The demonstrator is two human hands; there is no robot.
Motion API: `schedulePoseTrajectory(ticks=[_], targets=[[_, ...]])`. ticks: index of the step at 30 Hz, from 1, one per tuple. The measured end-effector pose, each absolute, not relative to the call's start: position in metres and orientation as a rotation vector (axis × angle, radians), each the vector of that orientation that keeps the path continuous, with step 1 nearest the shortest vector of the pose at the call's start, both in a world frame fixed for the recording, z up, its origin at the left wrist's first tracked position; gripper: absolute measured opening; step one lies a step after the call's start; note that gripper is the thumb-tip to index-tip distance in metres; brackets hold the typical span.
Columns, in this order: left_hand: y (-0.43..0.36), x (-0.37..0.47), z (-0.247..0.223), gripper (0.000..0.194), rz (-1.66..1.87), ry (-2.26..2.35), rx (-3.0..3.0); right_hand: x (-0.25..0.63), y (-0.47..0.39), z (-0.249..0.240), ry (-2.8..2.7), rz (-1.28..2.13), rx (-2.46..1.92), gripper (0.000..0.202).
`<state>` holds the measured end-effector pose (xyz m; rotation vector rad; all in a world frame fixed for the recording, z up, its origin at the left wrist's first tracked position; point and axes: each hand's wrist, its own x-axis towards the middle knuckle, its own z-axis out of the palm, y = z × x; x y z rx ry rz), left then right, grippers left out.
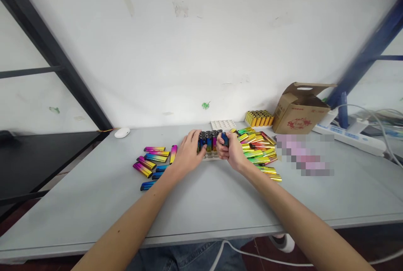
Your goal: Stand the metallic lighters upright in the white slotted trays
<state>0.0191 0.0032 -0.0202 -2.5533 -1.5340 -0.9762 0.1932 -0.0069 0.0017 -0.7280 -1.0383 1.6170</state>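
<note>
Several shiny lighters [209, 140], blue, pink and black-topped, stand upright close together in a pale holed tray [210, 154]. At the left end of this group, my left hand [189, 152] curls around the lighters, thumb on the near side and fingers over the far side. Opposite it, my right hand [232, 150] is closed around a blue lighter [224, 138], beside the group's right end. My right fingers hide the lower part of that lighter. To the left lie loose pink, yellow and blue lighters [154, 157]; a pile of green, gold and red ones [258, 147] lies right of my right hand.
Toward the wall sit a white holed tray [223, 124] and a tray packed with orange pieces [259, 118]. An open cardboard box [299, 113] and a white power strip [352, 136] are farther right. A white mouse-like object [122, 132] rests at left.
</note>
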Motion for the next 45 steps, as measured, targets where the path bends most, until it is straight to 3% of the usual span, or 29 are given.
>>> schedulePoseTrajectory(ticks=[15, 25, 32, 36, 45], targets=[[0.002, 0.019, -0.018, 0.047, -0.947, -1.55, -2.544, 0.194, -0.01, 0.001, -1.162, 1.601, -0.67, 0.031], [0.001, 0.017, -0.014, 0.049, -0.948, -1.581, -2.61, 0.22, 0.005, 0.013, -1.193, 1.128, -0.739, 0.031], [0.007, 0.016, -0.005, 0.041, -1.494, -1.82, -2.645, 0.216, -0.007, 0.011, -1.658, 0.514, -0.823, 0.032], [0.014, 0.006, 0.001, 0.042, -1.621, -1.876, -2.538, 0.201, -0.014, 0.001, -1.77, 0.547, -0.774, 0.025], [0.025, -0.035, 0.011, 0.035, -1.501, -2.039, -2.489, 0.173, -0.02, -0.021, -1.815, 0.625, -0.786, 0.021]])
